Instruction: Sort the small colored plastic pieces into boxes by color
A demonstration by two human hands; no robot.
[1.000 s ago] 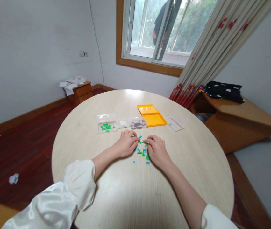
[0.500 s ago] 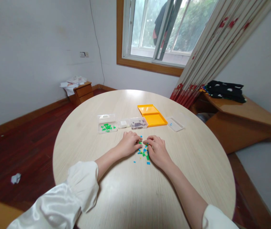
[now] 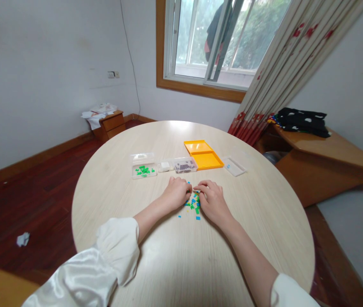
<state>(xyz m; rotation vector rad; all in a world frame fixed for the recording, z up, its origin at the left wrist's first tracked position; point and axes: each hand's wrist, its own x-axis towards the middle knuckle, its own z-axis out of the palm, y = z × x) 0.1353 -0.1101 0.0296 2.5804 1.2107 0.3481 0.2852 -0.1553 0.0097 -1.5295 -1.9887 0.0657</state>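
Note:
A pile of small blue, green and yellow plastic pieces [image 3: 193, 207] lies on the round table [image 3: 181, 264], between my two hands. My left hand [image 3: 177, 192] is at the pile's left edge, thumb and fingers drawn together; whatever is between the fingertips is too small to make out. On the other side, my right hand [image 3: 212, 199] touches the pile with its index finger stretched to the left and the thumb apart below it. Its other fingers are partly hidden. One loose blue piece [image 3: 198, 218] sits nearer to me.
Beyond my hands stand a clear box of green pieces [image 3: 144, 171], a small white box [image 3: 164, 166], a clear box of dark grey pieces [image 3: 185, 166], an open yellow case [image 3: 208, 160] and a clear tray [image 3: 235, 167] with a few bluish bits. A wooden cabinet [image 3: 325, 166] is at the right.
My left hand has moved slightly right, over the pile's left edge, and its fingers have closed together. My right hand has stayed nearly in place.

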